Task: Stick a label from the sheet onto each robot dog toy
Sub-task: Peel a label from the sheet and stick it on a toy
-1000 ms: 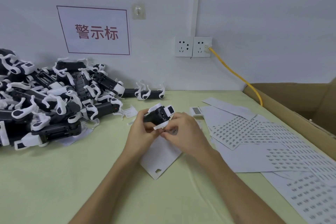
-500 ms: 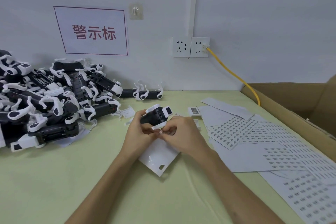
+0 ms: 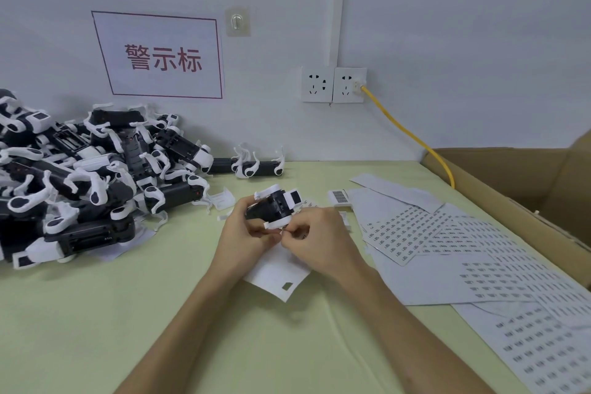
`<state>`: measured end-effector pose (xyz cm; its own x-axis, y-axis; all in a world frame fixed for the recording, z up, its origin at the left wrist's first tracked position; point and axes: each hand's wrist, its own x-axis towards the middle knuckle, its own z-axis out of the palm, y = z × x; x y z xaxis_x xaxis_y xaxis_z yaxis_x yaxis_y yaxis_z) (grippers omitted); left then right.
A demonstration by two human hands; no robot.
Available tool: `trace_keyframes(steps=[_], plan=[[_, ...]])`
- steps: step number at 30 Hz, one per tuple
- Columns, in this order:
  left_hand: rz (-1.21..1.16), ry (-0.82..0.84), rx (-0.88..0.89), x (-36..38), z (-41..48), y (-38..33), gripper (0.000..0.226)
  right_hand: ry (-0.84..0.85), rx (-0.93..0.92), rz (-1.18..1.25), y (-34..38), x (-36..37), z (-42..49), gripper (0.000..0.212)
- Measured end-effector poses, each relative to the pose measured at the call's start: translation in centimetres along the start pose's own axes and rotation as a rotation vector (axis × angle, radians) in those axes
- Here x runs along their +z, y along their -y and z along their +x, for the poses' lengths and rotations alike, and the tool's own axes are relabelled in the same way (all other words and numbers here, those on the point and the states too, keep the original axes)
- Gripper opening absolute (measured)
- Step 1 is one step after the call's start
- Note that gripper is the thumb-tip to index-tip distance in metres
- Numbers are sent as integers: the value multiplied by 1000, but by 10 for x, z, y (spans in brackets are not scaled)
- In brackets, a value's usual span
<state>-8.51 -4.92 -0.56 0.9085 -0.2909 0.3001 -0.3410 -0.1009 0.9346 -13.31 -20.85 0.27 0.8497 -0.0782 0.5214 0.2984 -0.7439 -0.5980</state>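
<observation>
A black and white toy point(image 3: 275, 206) is held above the table's point(image 3: 96, 313) centre. The left hand point(image 3: 246, 233) grips its body from the nine o'clock side, fingers curled around it. The right hand point(image 3: 319, 243), at the toy's four o'clock, has its fingertips pinched together at the toy's lower edge; whether they hold a label is too small to tell. A mostly bare sheet point(image 3: 278, 275) lies under both hands. At three o'clock, label sheets point(image 3: 447, 246) overlap beside a cardboard box point(image 3: 527, 198). At nine o'clock lies a pile of toys point(image 3: 80, 182). At twelve o'clock, the wall carries a sign point(image 3: 160, 56) and sockets point(image 3: 334, 84) with a yellow cable point(image 3: 412, 137).
</observation>
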Motion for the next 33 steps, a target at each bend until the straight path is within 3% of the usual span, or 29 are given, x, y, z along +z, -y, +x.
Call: trace_keyframes(steps=[9, 15, 33], plan=[[-28, -33, 8, -1, 0, 2, 61, -66, -19, 54, -4, 3, 2, 5], [30, -27, -12, -1, 1, 0, 64, 49, 36, 46, -9, 4, 2, 3], [43, 40, -3, -2, 0, 1, 63, 119, 67, 37, -7, 0, 1, 8]])
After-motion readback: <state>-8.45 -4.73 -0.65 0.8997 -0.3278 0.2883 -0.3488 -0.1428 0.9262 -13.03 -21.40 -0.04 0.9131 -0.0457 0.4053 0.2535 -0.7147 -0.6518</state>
